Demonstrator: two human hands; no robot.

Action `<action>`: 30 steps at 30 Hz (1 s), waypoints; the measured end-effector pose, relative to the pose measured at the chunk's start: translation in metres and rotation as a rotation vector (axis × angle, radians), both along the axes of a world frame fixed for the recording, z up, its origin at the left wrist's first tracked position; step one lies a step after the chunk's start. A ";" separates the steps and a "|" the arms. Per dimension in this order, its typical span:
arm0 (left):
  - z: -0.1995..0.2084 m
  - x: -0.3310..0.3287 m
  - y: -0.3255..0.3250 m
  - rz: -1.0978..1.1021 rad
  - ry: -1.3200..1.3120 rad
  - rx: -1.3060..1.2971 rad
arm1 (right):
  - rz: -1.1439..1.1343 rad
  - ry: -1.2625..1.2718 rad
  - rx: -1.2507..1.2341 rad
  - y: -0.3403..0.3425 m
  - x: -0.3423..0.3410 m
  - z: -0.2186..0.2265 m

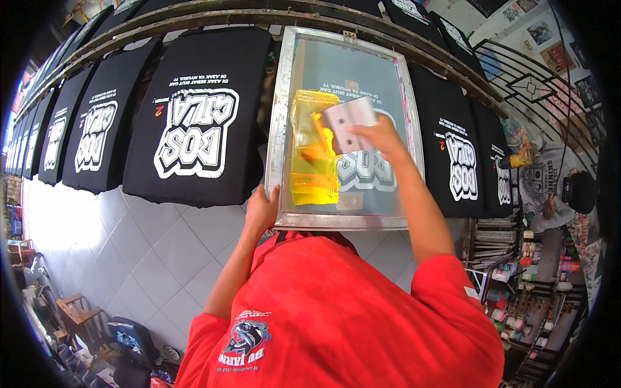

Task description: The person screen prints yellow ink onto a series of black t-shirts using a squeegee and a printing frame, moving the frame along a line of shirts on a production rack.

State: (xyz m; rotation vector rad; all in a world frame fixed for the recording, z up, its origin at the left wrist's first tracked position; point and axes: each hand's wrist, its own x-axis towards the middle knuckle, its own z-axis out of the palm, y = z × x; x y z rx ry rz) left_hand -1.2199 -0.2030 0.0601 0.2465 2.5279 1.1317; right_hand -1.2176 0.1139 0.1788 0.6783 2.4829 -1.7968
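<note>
A screen-printing frame [276, 129] with metal edges lies over a black shirt, its pale mesh letting the white lettering beneath show through. Yellow ink [314, 187] covers the left part of the mesh in a tall band. My right hand [383, 137] is closed around a squeegee [350, 123], a whitish block with two holes, tilted over the mesh. Yellow ink coats its left edge. At the frame's lower left corner, my left hand [261, 210] grips the metal edge, some of its fingers hidden.
Black shirts with white lettering [197, 129] lie in a row on boards to the left; more shirts [456, 142] continue right. Long rails [194, 21] run behind them. Another person [559, 187] is at the far right, near shelves of small containers [527, 278]. Grey tiles [174, 258] cover the floor.
</note>
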 end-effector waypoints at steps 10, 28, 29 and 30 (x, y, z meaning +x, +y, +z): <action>0.025 0.001 -0.004 0.033 -0.047 0.137 | -0.684 0.408 -0.573 0.138 0.187 -0.028; 0.095 -0.094 -0.198 0.088 0.000 0.086 | -0.836 0.487 -0.870 -0.069 0.186 -0.054; 0.063 -0.124 -0.268 -0.107 0.272 -0.106 | -0.798 0.481 -0.949 -0.099 0.159 -0.067; 0.077 -0.132 -0.287 0.173 0.106 0.039 | -0.696 0.461 -0.961 -0.136 0.127 -0.064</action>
